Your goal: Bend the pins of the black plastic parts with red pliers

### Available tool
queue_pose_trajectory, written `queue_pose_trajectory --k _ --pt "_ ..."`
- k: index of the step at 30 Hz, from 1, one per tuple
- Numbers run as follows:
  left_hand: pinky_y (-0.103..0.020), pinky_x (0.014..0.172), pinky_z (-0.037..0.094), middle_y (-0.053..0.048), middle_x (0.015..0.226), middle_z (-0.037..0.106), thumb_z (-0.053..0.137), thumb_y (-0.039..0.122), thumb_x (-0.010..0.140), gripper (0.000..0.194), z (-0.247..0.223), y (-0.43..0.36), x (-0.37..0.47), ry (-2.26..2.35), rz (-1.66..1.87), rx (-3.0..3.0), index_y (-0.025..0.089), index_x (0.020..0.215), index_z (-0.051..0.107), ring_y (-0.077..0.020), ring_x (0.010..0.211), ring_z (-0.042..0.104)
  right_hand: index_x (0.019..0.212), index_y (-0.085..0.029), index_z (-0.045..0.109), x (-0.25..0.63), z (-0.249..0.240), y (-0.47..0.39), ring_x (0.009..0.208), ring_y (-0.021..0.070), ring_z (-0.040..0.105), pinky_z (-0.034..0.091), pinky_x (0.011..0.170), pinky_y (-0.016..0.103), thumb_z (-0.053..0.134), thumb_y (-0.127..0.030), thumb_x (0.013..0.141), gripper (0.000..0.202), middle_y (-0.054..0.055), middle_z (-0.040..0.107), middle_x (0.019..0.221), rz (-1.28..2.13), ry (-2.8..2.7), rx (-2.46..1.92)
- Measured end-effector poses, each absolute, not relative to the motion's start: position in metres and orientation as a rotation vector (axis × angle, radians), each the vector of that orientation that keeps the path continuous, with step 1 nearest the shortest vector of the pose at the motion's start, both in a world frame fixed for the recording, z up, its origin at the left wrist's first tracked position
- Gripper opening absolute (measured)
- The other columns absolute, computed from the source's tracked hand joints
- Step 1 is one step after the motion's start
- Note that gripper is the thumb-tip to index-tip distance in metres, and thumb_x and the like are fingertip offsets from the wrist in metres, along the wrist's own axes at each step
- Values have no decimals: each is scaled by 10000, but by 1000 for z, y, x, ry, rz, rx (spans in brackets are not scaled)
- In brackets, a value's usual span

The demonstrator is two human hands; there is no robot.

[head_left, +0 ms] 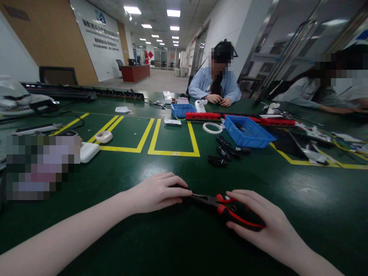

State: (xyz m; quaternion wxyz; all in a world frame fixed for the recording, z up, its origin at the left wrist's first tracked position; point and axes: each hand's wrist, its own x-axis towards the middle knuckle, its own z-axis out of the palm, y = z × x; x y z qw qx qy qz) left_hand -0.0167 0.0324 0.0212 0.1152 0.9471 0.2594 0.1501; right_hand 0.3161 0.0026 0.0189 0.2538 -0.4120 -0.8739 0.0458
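head view: the pliers (213, 201) lie low over the near part of the tabletop (178, 245), between the two hands, nose toward the left and handles toward the right. the right hand (268, 214) is closed loosely around the handles, fingers on the upper grip and thumb on the lower one. the left hand (156, 193) has its fingertips at the nose, apparently touching it; whether they also pinch something small, i cannot tell. as far as the work goes, it looks barely begun or between steps: the tool is in hand, but no finished piece shows beside it. the black cable bundles (225, 151) lie ahead, touched by neither hand, and i cannot tell whether any has been worked on.

the pliers have a slim, dark, tapering nose, seemingly metal, with red and black grips that look moulded and a small wire spring between them. the tabletop is smooth dark green with a soft sheen, marked by flat strips of yellow tape (172, 154). the cables are coiled into glossy, lumpy bundles near a blue plastic bin (255, 142) with sloping walls. just beside that bin lies a thin white ring (204, 128).
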Motion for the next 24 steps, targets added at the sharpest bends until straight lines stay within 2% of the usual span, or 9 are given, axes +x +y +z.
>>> queue_pose_trajectory --k 5,14,24 --pt "-383 921 517 -84 1311 582 541 225 978 369 21 32 -17 759 452 2774 252 1346 535 -235 1142 579 1284 -289 577 317 19 3 1030 245 692 599 846 379 690 -407 832 480 67 691 1173 146 -2387 -1099" --pt "-384 928 508 -76 1293 588 548 233 977 361 19 34 -17 761 452 2734 251 1337 541 -225 1130 579 1323 -261 559 320 19 6 1018 238 686 598 816 360 689 -381 835 519 83 686 1183 -19 -2437 -1005" --pt "-386 931 511 -75 1290 591 548 225 975 366 19 34 -17 766 462 2720 252 1339 535 -224 1135 578 1308 -276 564 316 19 3 1041 254 683 595 842 396 673 -369 850 480 87 678 1185 108 -2396 -1071"
